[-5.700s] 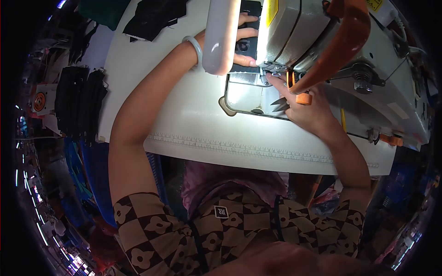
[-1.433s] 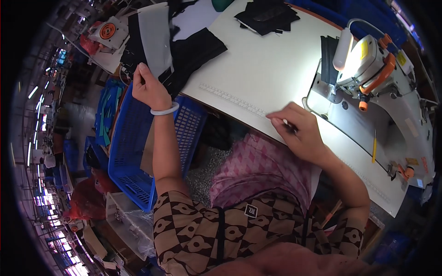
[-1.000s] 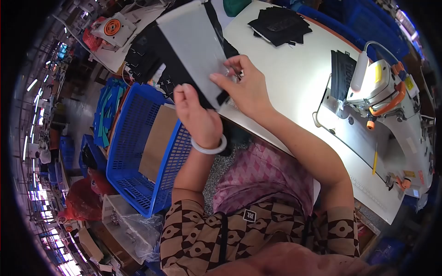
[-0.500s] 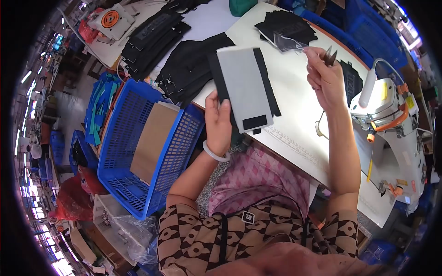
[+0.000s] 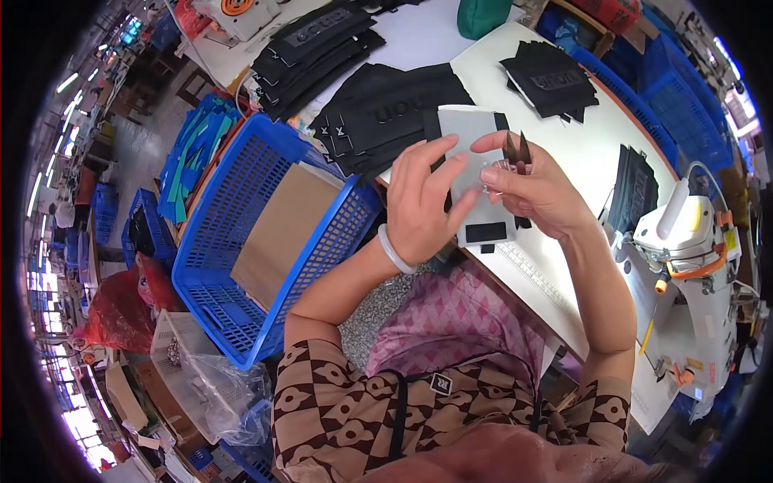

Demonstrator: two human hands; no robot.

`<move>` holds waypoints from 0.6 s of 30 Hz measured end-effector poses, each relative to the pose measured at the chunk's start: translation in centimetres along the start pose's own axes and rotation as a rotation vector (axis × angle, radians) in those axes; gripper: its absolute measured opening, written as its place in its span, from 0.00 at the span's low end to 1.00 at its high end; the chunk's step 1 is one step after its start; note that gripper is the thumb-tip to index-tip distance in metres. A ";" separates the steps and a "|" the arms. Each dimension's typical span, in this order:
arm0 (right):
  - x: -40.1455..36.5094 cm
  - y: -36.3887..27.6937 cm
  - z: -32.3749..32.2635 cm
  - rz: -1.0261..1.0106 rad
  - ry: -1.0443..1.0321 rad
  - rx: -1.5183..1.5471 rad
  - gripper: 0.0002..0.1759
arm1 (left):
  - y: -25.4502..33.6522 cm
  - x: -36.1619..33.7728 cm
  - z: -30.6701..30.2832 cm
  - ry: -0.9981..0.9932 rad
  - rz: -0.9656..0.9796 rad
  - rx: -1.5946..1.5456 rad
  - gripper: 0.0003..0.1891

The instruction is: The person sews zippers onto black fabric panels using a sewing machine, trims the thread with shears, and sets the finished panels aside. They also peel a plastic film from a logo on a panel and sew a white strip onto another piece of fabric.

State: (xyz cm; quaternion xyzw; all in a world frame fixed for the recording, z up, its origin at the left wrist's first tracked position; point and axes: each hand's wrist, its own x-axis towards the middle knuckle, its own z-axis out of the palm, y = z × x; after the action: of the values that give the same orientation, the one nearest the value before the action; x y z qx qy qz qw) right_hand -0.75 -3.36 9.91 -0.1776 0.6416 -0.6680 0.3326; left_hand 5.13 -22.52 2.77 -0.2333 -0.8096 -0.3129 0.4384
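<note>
A grey panel with black side flaps [image 5: 481, 213] lies at the table's near edge, a small black patch at its lower end. My left hand [image 5: 419, 197], a pale bangle [image 5: 394, 249] on its wrist, hovers over the panel's left side with fingers spread and nothing in them. My right hand [image 5: 547, 193] is over the right side, closed around dark pointed thread snips [image 5: 518, 151], tips up. Between its thumb and forefinger is a crumpled bit of clear plastic film [image 5: 498, 171]. My two hands nearly meet above the panel.
Black fabric pieces [image 5: 378, 105] lie stacked behind the panel, with another pile [image 5: 551, 80] at the far right. A blue basket [image 5: 274, 322] holding cardboard stands left of the table. A sewing machine [image 5: 684, 233] stands at the right, and a ruler strip [image 5: 531, 270] runs along the near edge.
My left hand has let go of the panel and spread its fingers. My right hand has come down and left to the panel, bringing the snips and the plastic film. The view has shifted slightly.
</note>
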 end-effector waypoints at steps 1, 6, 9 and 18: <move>0.1 0.1 0.2 0.058 0.002 0.082 0.27 | -0.4 -0.1 0.1 0.051 0.053 0.088 0.28; 0.6 0.7 0.0 0.139 0.035 0.343 0.27 | -1.4 0.1 -1.0 -0.015 0.101 0.076 0.14; 0.9 1.2 -1.7 0.030 -0.011 0.572 0.27 | -1.0 0.5 -2.1 -0.271 -0.734 -0.510 0.10; 3.2 1.9 -1.1 -0.273 0.283 -0.460 0.15 | -2.8 1.5 -3.8 -0.378 -1.033 -0.877 0.13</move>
State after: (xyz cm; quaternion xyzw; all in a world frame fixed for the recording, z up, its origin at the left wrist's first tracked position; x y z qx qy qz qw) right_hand -3.36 -4.58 7.30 -0.2381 0.7862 -0.5617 0.0980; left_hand 4.69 -26.98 4.79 -0.0246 -0.6782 -0.7328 -0.0490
